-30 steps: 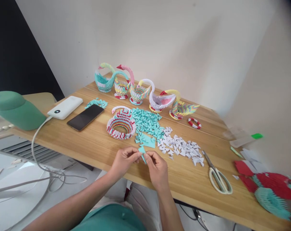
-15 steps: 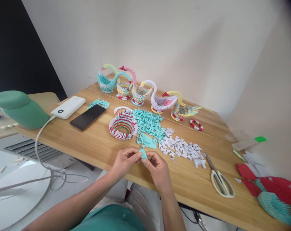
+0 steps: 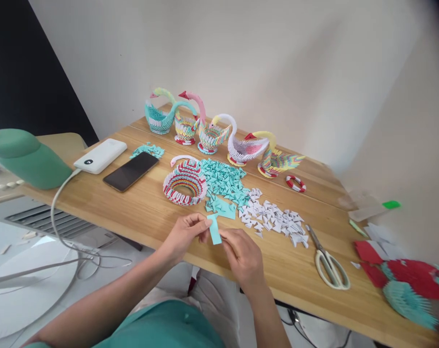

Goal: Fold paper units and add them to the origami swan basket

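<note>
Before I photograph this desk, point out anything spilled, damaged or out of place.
Nothing looks clearly spilled or damaged. One small white paper scrap lies between the scissors and red paper, apart from the white folded triangles, so it looks stray.

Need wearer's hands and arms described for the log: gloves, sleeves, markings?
Left hand and right hand: both ungloved. Forearms bare, with no sleeve over them. No watch, bracelet, ring, cable or marking visible on either, though some fingers are partly hidden. Worn on the body: a plain teal top.

teal paper (image 3: pixel 214 230) now a longer visible strip
</note>
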### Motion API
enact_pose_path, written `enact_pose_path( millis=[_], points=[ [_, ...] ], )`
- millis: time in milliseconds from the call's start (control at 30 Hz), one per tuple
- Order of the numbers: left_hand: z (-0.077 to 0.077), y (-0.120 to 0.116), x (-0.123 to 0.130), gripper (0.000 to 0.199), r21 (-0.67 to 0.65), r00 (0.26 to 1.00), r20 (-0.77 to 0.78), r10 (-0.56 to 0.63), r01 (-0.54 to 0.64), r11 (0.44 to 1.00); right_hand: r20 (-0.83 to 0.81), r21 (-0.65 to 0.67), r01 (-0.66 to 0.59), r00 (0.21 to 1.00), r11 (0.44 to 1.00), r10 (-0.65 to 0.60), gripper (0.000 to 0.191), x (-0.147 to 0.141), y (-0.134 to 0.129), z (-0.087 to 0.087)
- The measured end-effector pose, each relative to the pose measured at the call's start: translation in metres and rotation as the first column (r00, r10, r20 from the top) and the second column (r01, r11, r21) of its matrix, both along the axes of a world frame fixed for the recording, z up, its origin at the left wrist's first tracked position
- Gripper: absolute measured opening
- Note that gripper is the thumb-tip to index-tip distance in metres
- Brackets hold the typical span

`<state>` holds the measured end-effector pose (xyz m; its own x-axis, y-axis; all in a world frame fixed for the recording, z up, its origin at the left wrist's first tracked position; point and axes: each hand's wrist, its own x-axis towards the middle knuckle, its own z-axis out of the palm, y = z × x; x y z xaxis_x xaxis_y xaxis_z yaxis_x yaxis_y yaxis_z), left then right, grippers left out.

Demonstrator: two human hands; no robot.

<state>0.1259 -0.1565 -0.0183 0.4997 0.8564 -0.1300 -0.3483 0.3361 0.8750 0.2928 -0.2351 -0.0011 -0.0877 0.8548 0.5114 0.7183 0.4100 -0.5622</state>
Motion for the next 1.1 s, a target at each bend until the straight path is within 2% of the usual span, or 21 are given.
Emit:
enact_pose_path(
  millis=[67,167,333,433,533,633,733,833,933,1100],
  points=[
    [0.002,-0.002,0.000,0.033,0.013,1.000,-0.023,-0.003,0.003,1.000,0.061,0.069,-0.074,0.996,0.995,0.070,0.030,0.000,0.005,0.002],
    [0.006,-0.003,-0.001,0.036,0.057,0.995,-0.087,-0.049,0.054,0.997,0.103,0.128,-0.078,0.993,0.989,0.065,0.030,0.000,0.009,0.004],
    [0.007,-0.001,-0.004,0.035,0.100,0.984,-0.167,-0.063,0.080,0.992,0.101,0.091,-0.081,0.992,0.993,0.072,0.029,0.003,0.009,0.003],
    [0.006,0.000,-0.002,0.030,0.165,0.980,-0.199,-0.017,0.051,0.985,0.008,0.046,-0.044,0.999,0.998,0.043,0.023,0.001,0.009,0.002],
    [0.005,0.000,-0.002,0.024,0.236,0.978,-0.207,0.026,0.024,0.972,-0.176,-0.070,0.044,0.983,0.997,-0.056,0.013,-0.004,0.009,0.003],
    [0.006,-0.003,-0.003,0.021,0.249,0.978,-0.208,0.030,0.023,0.968,-0.380,-0.244,0.084,0.908,0.966,-0.175,0.010,-0.010,0.010,0.006],
    [0.008,-0.005,-0.004,0.019,0.239,0.980,-0.196,0.025,0.023,0.971,-0.533,-0.355,0.051,0.809,0.934,-0.247,0.014,-0.014,0.011,0.006],
    [0.010,-0.006,-0.004,0.019,0.224,0.985,-0.171,0.027,0.012,0.975,-0.635,-0.380,-0.008,0.729,0.925,-0.255,0.014,-0.016,0.013,0.004],
    [0.011,-0.008,-0.002,0.019,0.221,0.986,-0.165,0.022,0.015,0.975,-0.689,-0.377,-0.047,0.682,0.925,-0.246,0.013,-0.017,0.014,0.002],
    [0.009,-0.008,-0.001,0.021,0.221,0.981,-0.190,0.039,0.004,0.975,-0.686,-0.356,-0.045,0.690,0.934,-0.228,0.011,-0.018,0.014,0.003]
  ],
)
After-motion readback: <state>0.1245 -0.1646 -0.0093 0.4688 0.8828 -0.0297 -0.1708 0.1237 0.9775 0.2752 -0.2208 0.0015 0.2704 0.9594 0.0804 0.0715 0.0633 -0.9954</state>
